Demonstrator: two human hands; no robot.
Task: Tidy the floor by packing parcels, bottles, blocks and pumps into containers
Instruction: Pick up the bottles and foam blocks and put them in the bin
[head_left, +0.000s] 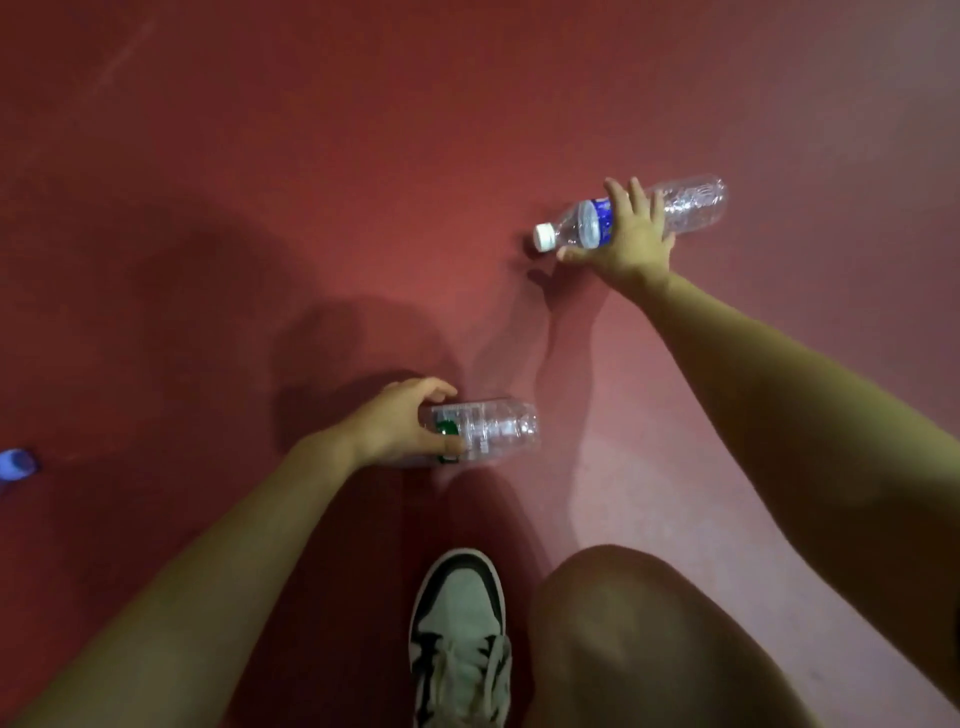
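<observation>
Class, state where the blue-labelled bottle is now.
Head view: the blue-labelled bottle lies sideways on the floor, upper right, under the right hand, beyond the green-labelled bottle in the left hand.

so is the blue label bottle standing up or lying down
Lying down: the blue-label bottle is on its side, white cap pointing left.
</observation>
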